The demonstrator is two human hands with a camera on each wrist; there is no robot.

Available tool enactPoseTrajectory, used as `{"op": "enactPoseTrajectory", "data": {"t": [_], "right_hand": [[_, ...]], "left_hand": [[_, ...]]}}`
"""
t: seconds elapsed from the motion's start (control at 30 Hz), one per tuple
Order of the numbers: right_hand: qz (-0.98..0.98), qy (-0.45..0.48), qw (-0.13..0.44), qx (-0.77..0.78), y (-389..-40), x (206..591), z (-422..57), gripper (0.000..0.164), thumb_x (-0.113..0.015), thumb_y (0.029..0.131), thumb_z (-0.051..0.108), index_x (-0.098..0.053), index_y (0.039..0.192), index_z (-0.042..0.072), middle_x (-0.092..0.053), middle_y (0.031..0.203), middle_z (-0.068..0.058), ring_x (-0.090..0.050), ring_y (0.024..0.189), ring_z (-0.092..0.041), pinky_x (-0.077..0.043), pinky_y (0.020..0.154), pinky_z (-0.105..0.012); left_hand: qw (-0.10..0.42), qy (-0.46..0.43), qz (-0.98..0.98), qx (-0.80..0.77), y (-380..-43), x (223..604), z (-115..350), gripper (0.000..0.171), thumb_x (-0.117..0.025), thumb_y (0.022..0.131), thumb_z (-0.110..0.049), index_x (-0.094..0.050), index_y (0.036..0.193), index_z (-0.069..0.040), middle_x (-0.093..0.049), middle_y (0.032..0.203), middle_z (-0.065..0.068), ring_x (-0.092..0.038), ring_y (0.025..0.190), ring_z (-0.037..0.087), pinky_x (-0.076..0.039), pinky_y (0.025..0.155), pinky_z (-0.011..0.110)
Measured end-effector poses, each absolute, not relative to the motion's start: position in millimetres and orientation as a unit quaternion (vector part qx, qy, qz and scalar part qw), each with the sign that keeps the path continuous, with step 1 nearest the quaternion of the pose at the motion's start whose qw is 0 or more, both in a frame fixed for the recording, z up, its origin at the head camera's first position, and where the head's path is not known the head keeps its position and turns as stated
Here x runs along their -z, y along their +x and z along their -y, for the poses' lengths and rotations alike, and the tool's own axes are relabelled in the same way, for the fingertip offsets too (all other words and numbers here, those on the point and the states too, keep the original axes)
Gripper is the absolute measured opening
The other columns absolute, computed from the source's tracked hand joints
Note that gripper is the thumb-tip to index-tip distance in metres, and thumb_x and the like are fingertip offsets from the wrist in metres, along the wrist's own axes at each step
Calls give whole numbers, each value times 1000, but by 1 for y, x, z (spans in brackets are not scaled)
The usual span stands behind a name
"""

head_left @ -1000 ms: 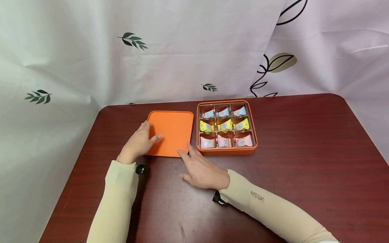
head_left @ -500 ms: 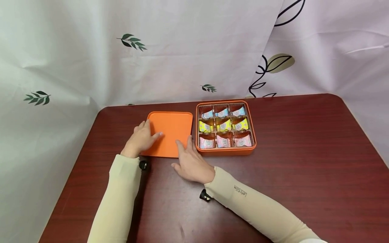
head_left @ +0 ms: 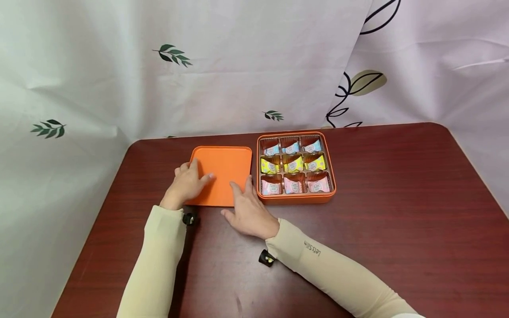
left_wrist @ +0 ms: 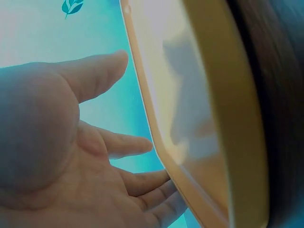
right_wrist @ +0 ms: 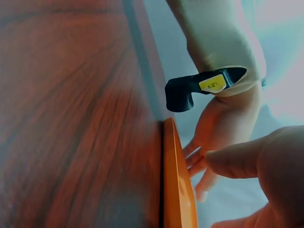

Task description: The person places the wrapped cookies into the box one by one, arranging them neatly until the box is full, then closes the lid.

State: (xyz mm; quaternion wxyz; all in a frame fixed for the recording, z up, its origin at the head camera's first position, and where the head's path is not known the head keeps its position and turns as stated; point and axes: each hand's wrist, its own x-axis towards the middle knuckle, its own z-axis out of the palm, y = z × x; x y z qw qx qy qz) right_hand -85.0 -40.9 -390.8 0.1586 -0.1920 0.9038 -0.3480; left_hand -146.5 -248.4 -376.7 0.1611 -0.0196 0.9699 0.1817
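A square orange lid with a thin raised edge lies on the table, left of the orange box. Over its left side is my left hand, fingers stretched out and thumb over the lid. The left wrist view shows that hand's fingertips right at the lid's rim. My right hand is at the lid's near right corner, fingers spread, between lid and box. The right wrist view has its thumb above the lid's side wall. Neither hand's fingers curl round anything.
Beside the lid stands an open orange box with a compartmented tray. Rows of wrapped sweets fill it: blue, yellow and pink. A leaf-patterned white cloth hangs behind the dark red table.
My right hand has shifted left and slightly forward, further over the lid's near right corner. The left hand has moved slightly right. Lid and box stay nearly in place.
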Motion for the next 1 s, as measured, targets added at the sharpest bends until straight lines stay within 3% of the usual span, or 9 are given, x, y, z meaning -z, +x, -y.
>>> {"op": "enactPoseTrajectory", "data": {"t": [0.17,0.43,0.57,0.7,1.0], "right_hand": [[-891,-180,158,385,-84,391,41,73,-69,95,34,-36,155,7,-4,160,-37,-20,149,-42,-34,113,-50],[-884,-172,152,408,-85,387,40,66,-68,96,34,-42,151,10,-8,161,-34,-11,152,-37,-31,115,-50],[-883,-178,138,413,-84,385,40,62,-68,95,34,-46,148,10,-11,161,-34,-12,152,-37,-31,115,-51],[-881,-187,121,418,-83,384,40,58,-68,96,32,-49,146,10,-14,161,-33,-13,152,-36,-31,115,-51],[-872,-207,61,439,-82,382,38,53,-68,95,27,-51,143,9,-16,161,-31,-14,152,-35,-29,116,-51]], "left_hand": [[157,-24,-967,-198,-142,378,251,85,-50,104,-39,-7,156,12,-17,151,44,-17,136,59,-25,110,64],[153,-30,-955,-254,-136,371,257,95,-55,102,-41,6,158,6,-8,158,38,-10,143,55,-23,112,66],[137,-33,-954,-265,-134,365,258,98,-58,100,-41,7,158,6,-5,160,37,-8,145,55,-20,113,67],[121,-42,-954,-271,-130,360,258,104,-61,97,-46,6,158,5,-5,160,36,-10,145,55,-21,113,67],[62,-61,-946,-313,-121,352,256,110,-67,93,-48,6,160,0,-7,162,31,-26,143,48,-25,114,61]]}}
